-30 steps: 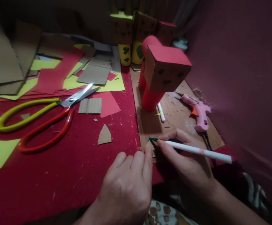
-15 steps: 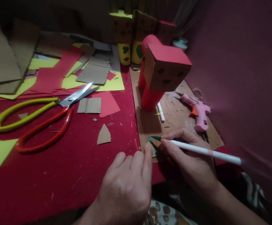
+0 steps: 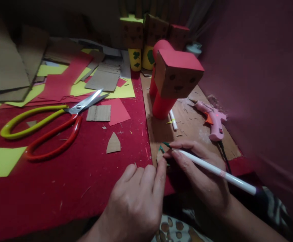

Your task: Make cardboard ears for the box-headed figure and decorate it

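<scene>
My right hand (image 3: 203, 173) pinches a white marker (image 3: 222, 173) whose green tip points left, just above a small pointed cardboard piece (image 3: 159, 156). That piece bears green lines along its edge and is partly hidden by fingers. My left hand (image 3: 136, 196) has its fingers curled, with the index fingertip pressing the piece down onto the brown board (image 3: 161, 132). A similar pointed cardboard cutout (image 3: 113, 143), with no green marks, lies to the left on the red cloth. Behind my hands stands a cardboard-and-red-paper animal figure (image 3: 180, 79) with a drawn face.
Large scissors (image 3: 78, 107) with yellow and red handles lie open at left. A pink glue gun (image 3: 213, 122) rests at the board's right side. A white marker cap (image 3: 173, 120) lies near the figure. Paper and cardboard scraps (image 3: 103, 75) cover the back left; several box-headed figures (image 3: 132, 33) stand behind.
The left index fingertip has shifted slightly on the piece. The right hand has moved a little left, and the marker's back end has dropped. The view has shifted slightly.
</scene>
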`<state>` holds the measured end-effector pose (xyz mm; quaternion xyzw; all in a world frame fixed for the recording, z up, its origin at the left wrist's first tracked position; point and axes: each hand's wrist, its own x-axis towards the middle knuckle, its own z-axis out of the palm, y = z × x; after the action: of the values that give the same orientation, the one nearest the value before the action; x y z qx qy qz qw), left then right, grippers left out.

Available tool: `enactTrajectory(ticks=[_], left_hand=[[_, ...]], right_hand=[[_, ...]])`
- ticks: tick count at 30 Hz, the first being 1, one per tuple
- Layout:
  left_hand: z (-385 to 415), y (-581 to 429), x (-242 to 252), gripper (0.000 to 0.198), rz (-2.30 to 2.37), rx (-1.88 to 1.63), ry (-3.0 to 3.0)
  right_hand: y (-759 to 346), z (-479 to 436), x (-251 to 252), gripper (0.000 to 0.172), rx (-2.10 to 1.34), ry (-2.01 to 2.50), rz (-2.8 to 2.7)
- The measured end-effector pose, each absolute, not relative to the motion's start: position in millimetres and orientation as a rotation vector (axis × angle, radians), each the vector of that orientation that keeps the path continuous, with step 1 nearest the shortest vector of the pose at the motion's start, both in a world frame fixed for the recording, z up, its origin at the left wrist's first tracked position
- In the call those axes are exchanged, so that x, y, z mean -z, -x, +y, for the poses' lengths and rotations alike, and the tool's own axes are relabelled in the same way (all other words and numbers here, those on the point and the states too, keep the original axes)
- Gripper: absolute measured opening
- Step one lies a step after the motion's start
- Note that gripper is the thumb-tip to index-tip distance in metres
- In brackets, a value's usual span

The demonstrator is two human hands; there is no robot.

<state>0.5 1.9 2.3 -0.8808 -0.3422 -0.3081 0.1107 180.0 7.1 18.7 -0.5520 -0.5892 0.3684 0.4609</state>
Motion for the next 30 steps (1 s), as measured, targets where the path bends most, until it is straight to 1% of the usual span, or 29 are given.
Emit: enactTrajectory(ticks=[7, 11, 15, 17, 21, 25, 30], left_hand=[[-4, -5, -4, 0.039, -1.022, 0.826, 2.515], [-6, -9, -4, 0.034, -1.055, 0.762, 2.495], [-9, -14, 3, 0.032, -1.117, 0.826, 2.429], [-11, -15, 7, 0.032, -1.145, 0.866, 2.397], [-13, -15, 11, 0.032, -1.162, 0.883, 2.404], [-12, -15, 11, 0.031, -1.154, 0.919, 2.389], [-10, -16, 10, 0.035, -1.159, 0.915, 2.397]], right_hand=[[-181, 6, -17, 0.009, -0.961, 1.343, -1.443], [-180, 6, -22, 0.009, -0.934, 1.366, -1.462], [-181, 10, -29, 0.012, -0.712, 1.308, -1.643], [-181, 11, -28, 0.010, -0.657, 1.315, -1.668], [-180, 12, -23, 0.004, -0.703, 1.401, -1.601], [-177, 12, -24, 0.006, -0.731, 1.424, -1.611], [-175, 14, -27, 0.007, -0.667, 1.435, -1.660]])
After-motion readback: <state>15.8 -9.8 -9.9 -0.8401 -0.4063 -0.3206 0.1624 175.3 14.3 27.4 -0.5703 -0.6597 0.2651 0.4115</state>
